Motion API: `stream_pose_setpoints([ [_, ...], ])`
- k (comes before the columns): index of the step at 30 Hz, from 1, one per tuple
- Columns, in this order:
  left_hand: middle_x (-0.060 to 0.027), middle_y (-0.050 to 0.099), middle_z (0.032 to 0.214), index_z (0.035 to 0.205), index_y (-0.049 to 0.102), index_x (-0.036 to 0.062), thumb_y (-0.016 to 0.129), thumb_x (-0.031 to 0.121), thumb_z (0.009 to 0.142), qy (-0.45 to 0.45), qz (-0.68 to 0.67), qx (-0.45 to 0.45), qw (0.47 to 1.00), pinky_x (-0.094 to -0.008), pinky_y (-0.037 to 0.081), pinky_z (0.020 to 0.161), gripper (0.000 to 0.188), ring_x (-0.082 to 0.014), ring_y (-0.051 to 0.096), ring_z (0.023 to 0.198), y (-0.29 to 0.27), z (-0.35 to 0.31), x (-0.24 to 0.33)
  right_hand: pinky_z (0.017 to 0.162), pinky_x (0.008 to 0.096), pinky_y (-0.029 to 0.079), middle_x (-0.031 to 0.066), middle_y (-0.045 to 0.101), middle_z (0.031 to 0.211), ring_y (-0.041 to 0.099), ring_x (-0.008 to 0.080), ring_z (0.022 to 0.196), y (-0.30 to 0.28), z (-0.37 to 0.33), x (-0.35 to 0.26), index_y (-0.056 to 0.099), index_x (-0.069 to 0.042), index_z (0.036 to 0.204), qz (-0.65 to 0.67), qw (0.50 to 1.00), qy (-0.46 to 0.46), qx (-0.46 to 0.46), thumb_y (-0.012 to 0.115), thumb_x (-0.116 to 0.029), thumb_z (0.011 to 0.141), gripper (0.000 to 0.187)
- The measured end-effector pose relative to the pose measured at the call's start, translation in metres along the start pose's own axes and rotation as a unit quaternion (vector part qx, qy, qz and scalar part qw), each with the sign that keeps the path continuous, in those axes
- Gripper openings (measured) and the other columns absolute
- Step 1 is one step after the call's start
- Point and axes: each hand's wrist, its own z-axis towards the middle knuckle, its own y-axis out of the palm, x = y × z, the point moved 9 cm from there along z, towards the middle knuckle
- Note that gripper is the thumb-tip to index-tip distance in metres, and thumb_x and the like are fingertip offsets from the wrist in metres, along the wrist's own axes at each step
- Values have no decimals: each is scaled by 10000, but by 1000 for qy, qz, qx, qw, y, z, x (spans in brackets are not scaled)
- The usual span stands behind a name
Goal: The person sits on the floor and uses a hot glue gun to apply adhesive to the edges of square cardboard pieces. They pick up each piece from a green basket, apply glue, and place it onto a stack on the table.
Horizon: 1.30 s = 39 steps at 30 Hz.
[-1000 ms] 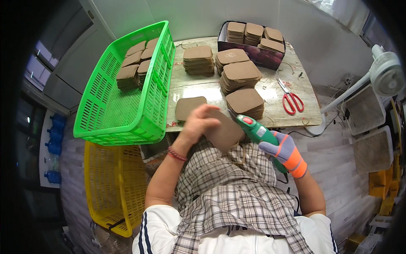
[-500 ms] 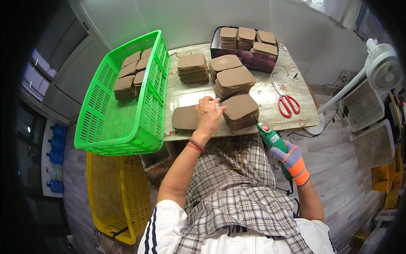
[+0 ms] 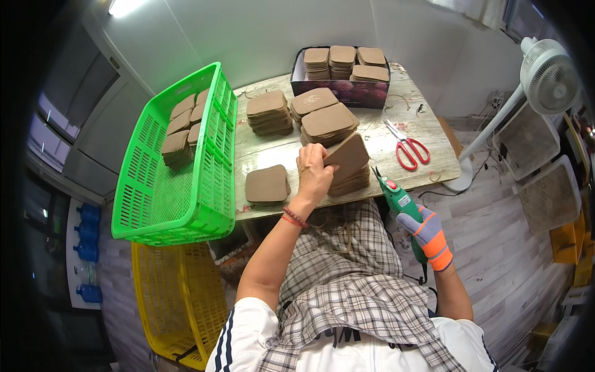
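Note:
My bare left hand (image 3: 315,172) is closed on the edge of a brown rounded-corner pad (image 3: 348,154), which tilts up off the stack of like pads (image 3: 351,182) near the table's front edge. To the left of that hand, a small low pile of brown pads (image 3: 265,185) lies flat. My right hand (image 3: 424,234), in a grey and orange glove, grips a green corded handheld power tool (image 3: 400,203) with a red button. Its thin dark tip points toward the stack, just to the right of it.
Further back stand more pad stacks (image 3: 268,113) and a dark box (image 3: 362,94) holding others. Red-handled scissors (image 3: 412,152) lie at the right. A green crate (image 3: 214,198) with pads borders the left; a yellow crate (image 3: 161,291) sits below. A white fan (image 3: 548,74) stands right.
My left hand has moved right from the flat pile to the stack and now lifts a pad's edge there. The right hand still holds the tool in nearly the same place.

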Motion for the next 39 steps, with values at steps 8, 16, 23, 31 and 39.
stream_pose_setpoints([
  [8, -69, 593, 1083, 1110, 485, 22, 575, -11, 884, -184, -742, 83, 640, -353, 482, 932, 245, -207, 580, 1005, 10, -13, 14, 491, 218, 413, -7, 587, 675, 514, 53, 543, 2, -9, -38, 601, -15, 927, -16, 999, -38, 24, 692, -228, 823, 254],
  [16, -90, 575, 1181, 1180, 519, 36, 603, -37, 850, -201, -857, 115, 461, -389, 446, 1002, 348, -236, 543, 1114, 34, -13, 14, 480, 215, 398, -5, 583, 669, 510, 51, 530, 24, 0, -55, 603, -11, 931, 12, 999, -46, 6, 688, -217, 830, 245],
  [23, -81, 570, 1187, 1184, 517, 74, 602, -33, 851, -211, -852, 108, 466, -391, 447, 997, 360, -240, 539, 1119, 48, -20, 15, 492, 215, 391, -9, 571, 660, 509, 52, 537, 28, -3, -64, 604, -11, 908, 23, 998, -55, -6, 678, -215, 838, 228],
  [31, -57, 601, 1149, 1153, 554, 93, 583, -5, 878, -230, -841, 49, 487, -351, 458, 941, 294, -205, 566, 1060, 70, -41, 29, 470, 204, 413, -10, 602, 662, 523, 43, 525, 19, 3, -65, 624, -15, 894, 41, 997, -65, 18, 729, -244, 801, 268],
  [39, -69, 642, 1099, 1122, 586, 62, 600, -32, 857, -224, -804, 8, 551, -348, 526, 853, 282, -198, 620, 997, 77, -59, 29, 469, 213, 407, -2, 586, 627, 521, 50, 518, 7, 4, -75, 617, -15, 895, 51, 997, -61, 20, 723, -262, 808, 283],
])
